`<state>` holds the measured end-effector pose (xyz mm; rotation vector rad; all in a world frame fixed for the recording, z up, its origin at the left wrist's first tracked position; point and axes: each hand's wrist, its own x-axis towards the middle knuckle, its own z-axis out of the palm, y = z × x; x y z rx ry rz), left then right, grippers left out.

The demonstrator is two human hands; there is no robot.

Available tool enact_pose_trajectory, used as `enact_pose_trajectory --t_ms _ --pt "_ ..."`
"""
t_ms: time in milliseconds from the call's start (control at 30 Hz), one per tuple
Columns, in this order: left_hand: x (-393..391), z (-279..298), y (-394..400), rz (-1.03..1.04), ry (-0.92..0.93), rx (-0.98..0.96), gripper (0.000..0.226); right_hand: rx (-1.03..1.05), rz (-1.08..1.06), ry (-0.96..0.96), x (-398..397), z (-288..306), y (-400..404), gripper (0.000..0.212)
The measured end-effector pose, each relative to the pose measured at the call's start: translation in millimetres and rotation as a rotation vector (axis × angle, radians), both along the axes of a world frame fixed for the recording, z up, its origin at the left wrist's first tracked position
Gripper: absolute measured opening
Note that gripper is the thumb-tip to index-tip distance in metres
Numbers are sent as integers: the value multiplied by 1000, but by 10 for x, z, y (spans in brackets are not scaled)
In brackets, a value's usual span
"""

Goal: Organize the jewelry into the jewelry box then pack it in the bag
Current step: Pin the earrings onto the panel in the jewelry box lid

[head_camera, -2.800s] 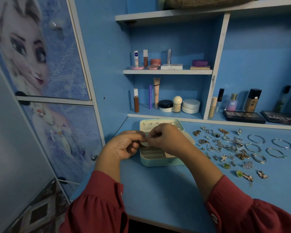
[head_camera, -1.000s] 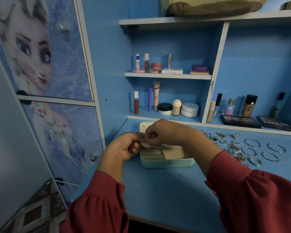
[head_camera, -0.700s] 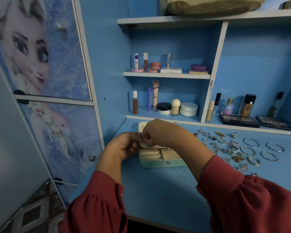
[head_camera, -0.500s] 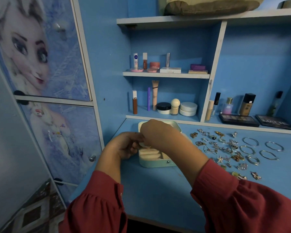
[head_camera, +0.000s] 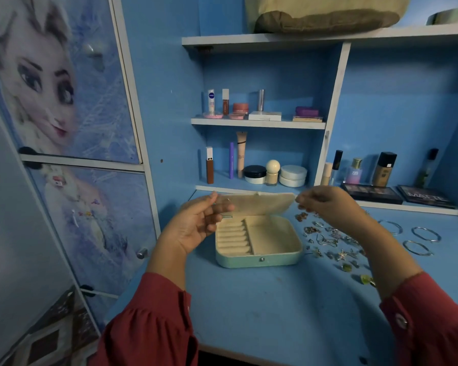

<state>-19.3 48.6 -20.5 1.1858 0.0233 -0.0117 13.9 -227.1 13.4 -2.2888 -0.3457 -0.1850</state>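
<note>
The box lies open for filling. Left hand, left of it, pinches a small ring. Right hand, fingers curled, hovers right of it over loose jewelry, grip unclear.

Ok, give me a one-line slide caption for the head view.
Both hands, left and right, raised over an open jewelry box on a blue desk, loose jewelry spread beside it.

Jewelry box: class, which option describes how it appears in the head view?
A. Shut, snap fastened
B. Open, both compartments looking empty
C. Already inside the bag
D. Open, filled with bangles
B: the jewelry box stands open, its lid tipped back, with ring rolls and side compartment looking bare.
</note>
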Motion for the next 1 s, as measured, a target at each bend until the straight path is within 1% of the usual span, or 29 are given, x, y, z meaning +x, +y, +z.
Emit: enact_pose_trajectory --t_ms 100,200,267,367,467,600,667,700,800,867,933,1000 --pt "61 -22 -27 71 -52 14 16 -76 -87 37 48 -134 -80 11" --pt "149 -79 -57 175 -65 84 11 -251 -127 78 62 -235 -88 13" --pt "215 -131 -68 259 -60 133 13 -357 -129 94 74 -267 -77 14" --pt "315 -201 -69 352 -67 170 22 -452 -133 89 74 -264 -67 13" --pt "377 -240 -75 395 -79 205 23 -545 -135 61 58 -264 -47 17" --pt "410 -256 -73 403 -85 206 24 -585 -146 45 72 -294 -17 14" --pt "422 -266 -64 397 -81 201 26 -553 -148 27 73 -300 -3 15" --pt "428 -271 -60 396 -78 201 26 -496 -149 5 75 -304 19 15" --pt "442 -278 -49 396 -65 195 27 -240 -155 -70 59 -299 193 17" --pt "448 -279 -44 392 -67 191 26 -135 -116 -101 42 -276 375 15" --pt "453 -284 -40 390 -72 196 27 -51 -70 -93 17 -252 576 8" --pt "453 -285 -41 388 -75 195 28 35 -22 -90 16 -256 765 6"
